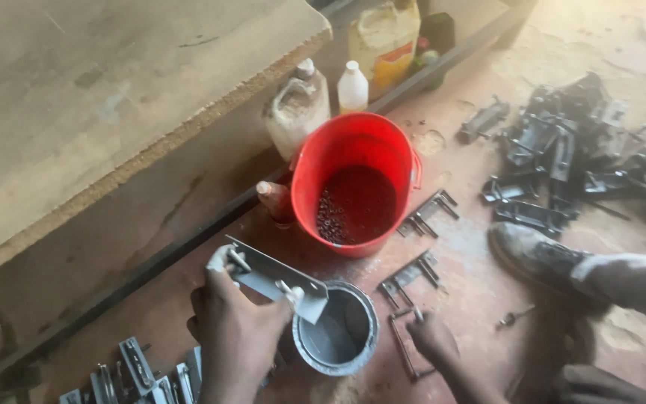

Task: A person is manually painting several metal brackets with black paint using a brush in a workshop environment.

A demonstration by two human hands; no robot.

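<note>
Workshop floor | your left hand (237,329) closed on a grey metal bracket (278,278) over the paint tin (338,329) (grey coating, seemingly) | right hand (431,337) gripping a bent rod (401,346) | step: dipping; next needs a steady lowering.

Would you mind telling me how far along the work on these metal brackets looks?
Done, apparently: grey brackets lie bottom left. In hand: the left hand holds a metal plate over the grey paint tin; the right hand touches a bracket on the floor. Left: the dark pile at right seems untouched.
</note>
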